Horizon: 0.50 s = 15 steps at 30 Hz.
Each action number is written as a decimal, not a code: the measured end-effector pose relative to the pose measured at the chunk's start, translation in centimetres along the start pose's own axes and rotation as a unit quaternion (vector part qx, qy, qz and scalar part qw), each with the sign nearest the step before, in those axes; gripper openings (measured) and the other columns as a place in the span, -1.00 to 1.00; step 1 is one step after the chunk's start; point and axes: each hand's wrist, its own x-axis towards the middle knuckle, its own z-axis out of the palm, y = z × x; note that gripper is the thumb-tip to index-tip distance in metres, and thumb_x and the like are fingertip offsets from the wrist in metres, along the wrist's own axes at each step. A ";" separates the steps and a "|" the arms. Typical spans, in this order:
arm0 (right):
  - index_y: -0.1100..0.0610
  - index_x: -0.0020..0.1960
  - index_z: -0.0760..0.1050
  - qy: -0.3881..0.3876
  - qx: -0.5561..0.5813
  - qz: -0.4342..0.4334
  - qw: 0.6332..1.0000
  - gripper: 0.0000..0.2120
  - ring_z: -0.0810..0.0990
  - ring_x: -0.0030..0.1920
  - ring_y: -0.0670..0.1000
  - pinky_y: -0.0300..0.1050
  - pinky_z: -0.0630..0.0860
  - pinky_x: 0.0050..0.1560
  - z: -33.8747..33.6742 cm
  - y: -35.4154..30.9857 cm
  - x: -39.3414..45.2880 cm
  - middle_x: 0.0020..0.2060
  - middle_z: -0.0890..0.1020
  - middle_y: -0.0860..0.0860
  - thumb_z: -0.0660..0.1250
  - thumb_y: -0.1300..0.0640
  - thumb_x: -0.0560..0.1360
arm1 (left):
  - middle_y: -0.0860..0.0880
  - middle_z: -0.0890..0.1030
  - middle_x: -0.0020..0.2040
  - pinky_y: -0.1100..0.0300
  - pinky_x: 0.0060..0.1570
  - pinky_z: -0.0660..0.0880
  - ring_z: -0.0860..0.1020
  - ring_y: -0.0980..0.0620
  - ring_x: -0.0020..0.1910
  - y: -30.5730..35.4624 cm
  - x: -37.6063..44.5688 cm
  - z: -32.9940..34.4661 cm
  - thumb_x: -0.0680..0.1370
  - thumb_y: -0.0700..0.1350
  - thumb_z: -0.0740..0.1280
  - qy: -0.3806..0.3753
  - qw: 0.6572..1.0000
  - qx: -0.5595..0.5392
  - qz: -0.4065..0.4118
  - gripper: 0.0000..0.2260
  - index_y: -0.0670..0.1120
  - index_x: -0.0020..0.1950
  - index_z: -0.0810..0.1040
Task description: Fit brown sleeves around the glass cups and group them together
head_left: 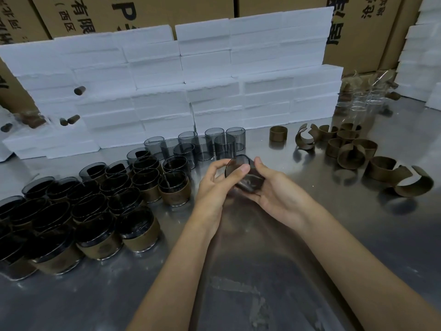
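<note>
- We held one bare, smoke-grey glass cup (243, 174) tilted above the steel surface (250, 271), roughly in the middle of the scene; it carried no brown sleeve that we could see.
- Our right hand (274, 189) cradled the cup from below and behind with its thumb across the rim, closed on the glass; our left hand (212, 185) curled its fingers against the cup's near left side, steadying it without a full wrap.
- The loose brown paper sleeves (353, 154) lay well apart to the right, so one of our hands would probably have had to let go to fetch one. That one-handed moment looked like the main risk: smooth glass, held tilted, could slip and strike the hard steel.
- The sleeved dark cups (100, 211) stood packed to the left, and the unsleeved grey cups (202, 143) just beyond our hands. A careless sweep of the left forearm could have knocked them together.
- Several sleeves lay sprung open, so we judged a sleeve could be forced on crooked and crease or tear.
- Setting a finished cup into the tight group might have clinked rim against rim.
</note>
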 end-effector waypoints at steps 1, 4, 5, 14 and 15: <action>0.30 0.39 0.51 -0.002 -0.013 0.001 1.000 -0.54 0.60 0.33 0.19 0.08 0.48 0.42 0.1 0.1 -0.1 0.27 0.64 0.25 0.09 -0.01 0.74 | -0.13 0.74 0.01 0.11 -0.04 0.61 0.69 -0.05 -0.05 0.0 0.0 0.1 0.32 0.03 0.65 0.011 1.000 -0.007 -0.004 -0.48 -0.04 0.19 0.56; 0.28 0.39 0.51 0.001 -0.034 0.001 0.999 -0.59 0.59 0.34 0.20 0.04 0.50 0.39 0.3 0.3 -0.1 0.27 0.63 0.26 0.10 0.04 0.73 | -0.24 0.73 0.04 -0.04 0.09 0.58 0.67 -0.16 -0.03 0.2 -0.2 0.4 0.30 0.08 0.64 0.050 0.999 -0.021 -0.008 -0.54 -0.05 0.05 0.56; 0.28 0.39 0.52 0.002 -0.036 0.000 0.999 -0.60 0.59 0.34 0.21 0.03 0.51 0.37 0.4 0.4 -0.1 0.28 0.63 0.27 0.12 0.05 0.73 | -0.22 0.73 0.00 -0.05 0.11 0.57 0.66 -0.16 -0.04 0.1 -0.1 0.4 0.35 0.09 0.59 0.064 0.998 -0.023 -0.006 -0.61 -0.06 0.01 0.56; 0.22 0.10 0.62 0.020 0.049 0.000 0.999 -0.64 0.76 -0.09 0.03 -0.18 0.66 -0.16 0.4 0.7 0.1 -0.06 0.76 0.16 0.12 0.04 0.73 | -0.20 0.68 0.21 -0.08 0.32 0.50 0.64 -0.20 0.22 -0.4 0.5 0.6 0.71 -0.31 0.10 0.067 0.997 0.032 -0.025 -0.66 -0.04 0.18 0.63; 0.21 0.09 0.61 0.026 0.057 -0.002 0.998 -0.65 0.76 -0.12 0.02 -0.17 0.66 -0.18 0.4 0.6 0.1 -0.09 0.76 0.14 0.14 0.03 0.73 | -0.19 0.68 0.23 -0.09 0.33 0.49 0.63 -0.20 0.23 -0.3 0.5 0.6 0.68 -0.34 0.12 0.061 0.997 0.033 -0.031 -0.64 -0.05 0.24 0.64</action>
